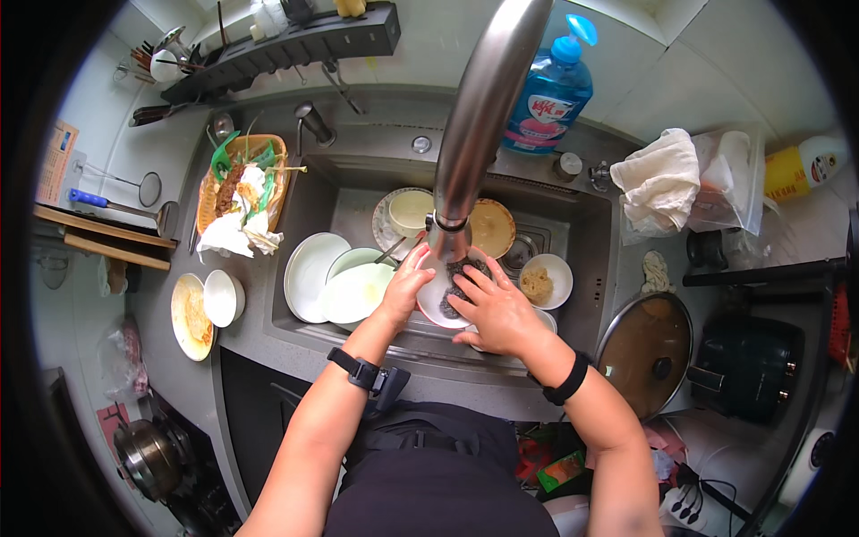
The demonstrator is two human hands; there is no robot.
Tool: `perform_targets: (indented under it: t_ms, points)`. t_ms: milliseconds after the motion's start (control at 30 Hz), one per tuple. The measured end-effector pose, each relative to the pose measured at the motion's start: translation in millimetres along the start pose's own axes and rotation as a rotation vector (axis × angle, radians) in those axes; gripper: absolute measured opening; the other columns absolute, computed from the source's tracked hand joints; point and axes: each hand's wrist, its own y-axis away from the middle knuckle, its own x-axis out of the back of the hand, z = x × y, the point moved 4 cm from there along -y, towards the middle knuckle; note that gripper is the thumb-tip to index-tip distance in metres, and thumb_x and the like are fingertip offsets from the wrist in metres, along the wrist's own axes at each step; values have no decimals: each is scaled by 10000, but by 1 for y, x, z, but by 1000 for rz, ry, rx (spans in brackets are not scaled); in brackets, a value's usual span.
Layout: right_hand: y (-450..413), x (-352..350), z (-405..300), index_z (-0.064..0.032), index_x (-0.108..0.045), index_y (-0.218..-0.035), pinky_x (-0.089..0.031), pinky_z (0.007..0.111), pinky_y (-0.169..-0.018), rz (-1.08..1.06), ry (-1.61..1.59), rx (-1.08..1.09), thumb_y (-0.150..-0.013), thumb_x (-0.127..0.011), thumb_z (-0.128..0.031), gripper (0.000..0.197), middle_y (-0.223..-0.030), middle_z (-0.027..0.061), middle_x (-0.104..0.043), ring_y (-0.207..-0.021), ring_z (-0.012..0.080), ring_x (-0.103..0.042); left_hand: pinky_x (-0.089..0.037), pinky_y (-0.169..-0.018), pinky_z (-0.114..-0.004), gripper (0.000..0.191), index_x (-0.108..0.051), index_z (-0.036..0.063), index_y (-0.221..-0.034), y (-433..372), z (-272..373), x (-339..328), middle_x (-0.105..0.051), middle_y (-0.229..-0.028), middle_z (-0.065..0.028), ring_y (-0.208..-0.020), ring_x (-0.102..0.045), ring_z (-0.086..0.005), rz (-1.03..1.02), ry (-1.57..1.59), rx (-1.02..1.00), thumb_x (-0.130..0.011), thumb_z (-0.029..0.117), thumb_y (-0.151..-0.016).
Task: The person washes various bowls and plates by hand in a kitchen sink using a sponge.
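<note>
My left hand (pixel 403 285) grips the rim of a white bowl with a red edge (pixel 429 299), below the spout of the steel faucet (pixel 456 161). Inside that bowl my right hand (pixel 493 302) presses a dark steel wool scourer (pixel 453 300) with its fingers. Stacked white plates and bowls (pixel 310 278) lie in the sink left of my hands. Behind them are a pale bowl (pixel 411 211) on a patterned plate and a yellowish dish (pixel 492 228). A small white bowl (pixel 561 282) at the right holds a tan scrubber (pixel 537 286).
The grey sink (pixel 590 268) has a basket of food scraps (pixel 285 161) at its left, beside a soiled plate (pixel 182 315) and a white bowl (pixel 223 298). Blue dish soap (pixel 550 101) stands behind. A glass pot lid (pixel 644 356) and a cloth (pixel 658 178) are at the right.
</note>
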Motion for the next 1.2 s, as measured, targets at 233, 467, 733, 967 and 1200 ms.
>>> perform_targets:
  t_ms: [233,467,733,967,1200]
  points:
    - [-22,-18,-32,-19,-451,-1176,-300,430,-1019,102,-843,-354,-684,-680,-435,684,-1204,181,-489,-1161,324,-436,-247,-1018,-298,581,-315,-15,-1317,-1,5,-9,-405,-1283,-109,-1226,-331,-188,21,6,-138,-487,74,-770]
    - [4,-25,-7,-67,-597,-931,-346,371,-1006,271,69,142,-691,-560,-146,255,-952,62,-600,-1039,215,-532,-254,-1013,-304,586,-290,-3,-1337,1,4,16,-371,-1319,-117,-1222,-334,-186,-70,-1,108,-519,187,-832]
    - [-21,-24,-22,-106,-516,-676,-445,352,-692,494,-149,-76,-696,-530,-126,32,-663,56,-574,-709,211,-574,-356,-940,-316,546,-353,30,-1273,0,11,6,-447,-1222,-110,-1109,-448,-213,146,93,-40,-469,113,-746]
    - [-43,-19,-19,-46,-540,-737,-456,428,-661,233,-379,-359,-762,-566,-183,141,-754,160,-601,-758,313,-595,-356,-929,-262,682,-250,-47,-1342,-1,9,-15,-402,-1282,-135,-1106,-441,-191,304,17,-78,-485,83,-715]
    - [-23,-24,-7,-84,-551,-715,-469,371,-683,327,-97,-4,-744,-567,-168,90,-744,109,-614,-773,255,-605,-273,-1000,-281,636,-303,-79,-1310,-7,8,9,-379,-1301,-156,-1205,-355,-203,132,-121,-58,-455,72,-712]
